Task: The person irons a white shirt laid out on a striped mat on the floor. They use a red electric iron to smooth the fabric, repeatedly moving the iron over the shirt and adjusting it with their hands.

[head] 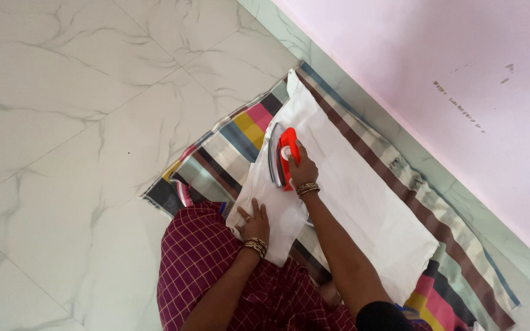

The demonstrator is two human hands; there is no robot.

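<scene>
Ironing is mid-stroke: the right hand (302, 174) grips the red-handled iron (280, 156) on the white cloth (351, 196). The left hand (254, 222), seemingly spread flat, pins its edge; the next pass needs the fabric kept taut.

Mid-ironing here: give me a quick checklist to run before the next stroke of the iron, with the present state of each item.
1. Right hand grips the iron by its red handle: ok.
2. Left hand lies flat on the white cloth, pinning its near edge: ok.
3. Left hand is apart from the iron: ok.
4. Cloth ahead of the iron lies smooth: ok; near the left hand it is folded over: not ok.
5. Striped mat lies under the cloth: ok.
6. Iron's cord and heat: cannot tell.
</scene>
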